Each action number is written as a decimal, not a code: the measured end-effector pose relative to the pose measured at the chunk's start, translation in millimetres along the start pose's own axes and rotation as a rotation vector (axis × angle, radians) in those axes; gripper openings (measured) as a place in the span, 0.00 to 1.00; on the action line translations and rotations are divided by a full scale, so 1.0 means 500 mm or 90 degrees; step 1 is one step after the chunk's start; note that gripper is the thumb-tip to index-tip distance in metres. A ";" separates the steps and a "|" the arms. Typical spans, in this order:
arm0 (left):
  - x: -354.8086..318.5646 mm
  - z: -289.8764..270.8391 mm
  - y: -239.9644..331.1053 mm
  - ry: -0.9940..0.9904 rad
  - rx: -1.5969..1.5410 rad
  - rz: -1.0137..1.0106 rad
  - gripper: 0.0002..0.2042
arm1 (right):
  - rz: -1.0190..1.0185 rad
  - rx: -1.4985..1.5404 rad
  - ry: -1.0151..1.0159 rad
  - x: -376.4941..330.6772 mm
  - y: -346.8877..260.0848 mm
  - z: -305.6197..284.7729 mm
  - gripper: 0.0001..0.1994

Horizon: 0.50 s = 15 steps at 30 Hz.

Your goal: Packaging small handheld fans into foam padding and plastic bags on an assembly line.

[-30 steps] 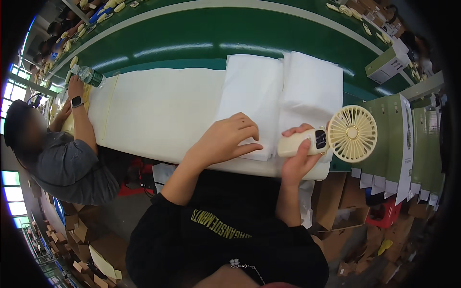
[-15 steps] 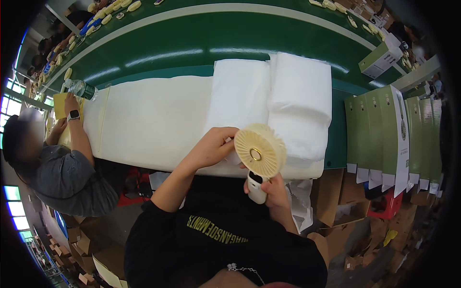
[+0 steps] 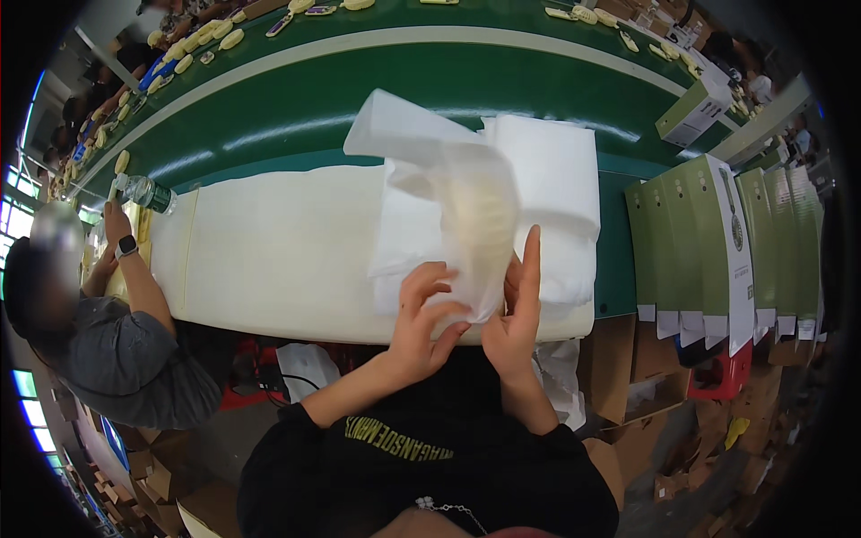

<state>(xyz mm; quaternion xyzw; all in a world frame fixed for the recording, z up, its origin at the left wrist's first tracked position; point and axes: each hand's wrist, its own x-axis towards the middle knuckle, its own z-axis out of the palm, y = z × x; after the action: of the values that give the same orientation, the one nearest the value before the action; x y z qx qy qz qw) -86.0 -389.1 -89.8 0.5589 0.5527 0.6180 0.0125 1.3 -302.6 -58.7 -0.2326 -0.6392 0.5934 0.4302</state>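
Note:
A pale yellow handheld fan [image 3: 482, 215] shows blurred through a translucent white bag [image 3: 395, 125], whose loose end flares up toward the far left. My left hand [image 3: 420, 323] is at the bag's near left edge, thumb and index finger pinching it while the other fingers curl apart. On the other side, my right hand [image 3: 513, 334] grips the lower bag and fan; its index finger points straight up and some fingers are hidden behind the film. The fan's handle cannot be made out. Beyond the hands lies a stack of white bags [image 3: 560, 170].
A padded cream surface [image 3: 278, 251] covers the near bench, along a green conveyor [image 3: 314, 108]. Green boxes [image 3: 677, 242] stand in a row at the right. A co-worker [image 3: 117, 332] sits at the left near a plastic bottle [image 3: 148, 193]. Cardboard cartons [image 3: 619, 381] sit below.
The fan, bare in my hands before, is now inside the translucent bag and farther from my body. Both hands have moved to the bag's lower end.

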 end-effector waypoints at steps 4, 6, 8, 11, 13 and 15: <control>0.021 -0.006 -0.002 0.001 -0.414 -0.488 0.23 | 0.101 0.041 0.106 -0.017 0.052 -0.011 0.26; 0.041 -0.018 -0.006 -0.023 -0.534 -0.609 0.24 | -0.008 -0.108 0.048 -0.037 0.052 -0.020 0.27; 0.066 -0.020 -0.021 0.024 -0.439 -0.510 0.16 | -0.227 -0.401 -0.067 -0.047 0.050 -0.028 0.30; 0.079 -0.036 -0.007 -0.105 -0.341 -0.415 0.08 | -0.356 -0.470 0.032 -0.029 0.040 -0.080 0.29; 0.111 -0.032 0.037 -0.346 -0.255 -0.188 0.02 | -0.478 -0.539 0.126 -0.025 0.020 -0.128 0.30; 0.163 0.011 0.085 -0.473 -0.356 0.099 0.05 | -0.602 -0.621 0.223 -0.031 -0.011 -0.165 0.32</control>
<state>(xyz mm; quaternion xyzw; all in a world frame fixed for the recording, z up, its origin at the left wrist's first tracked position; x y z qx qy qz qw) -87.2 -350.3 -6.0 0.7572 0.2797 0.5005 0.3129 78.6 -270.2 -63.6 -0.1881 -0.7867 -0.0585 0.5851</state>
